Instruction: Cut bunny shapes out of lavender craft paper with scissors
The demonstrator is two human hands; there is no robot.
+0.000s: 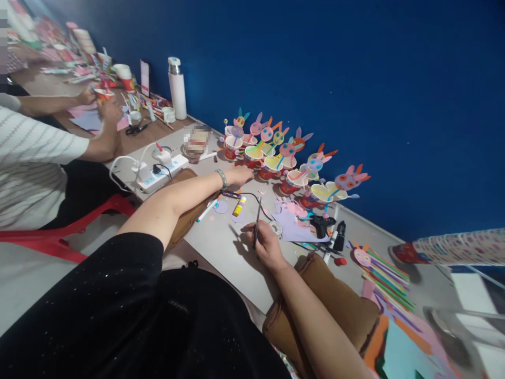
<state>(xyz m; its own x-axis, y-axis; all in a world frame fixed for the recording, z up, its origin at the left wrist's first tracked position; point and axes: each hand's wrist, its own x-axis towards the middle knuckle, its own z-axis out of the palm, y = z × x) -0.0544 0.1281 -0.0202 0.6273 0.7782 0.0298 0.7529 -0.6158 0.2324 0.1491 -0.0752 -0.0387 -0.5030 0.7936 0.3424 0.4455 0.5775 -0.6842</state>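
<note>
I list, frame centre: right hand (267, 245), fingers closed round a slim dark tool (258, 223); above, left hand (239, 176) near paper cups (272, 165), grip I cannot tell.

Moderate light; the right hand (268, 246) casts a shadow on the surface (221, 258); the cup stack (461, 249) looks stretched and blurred, the upper left hazy
</note>
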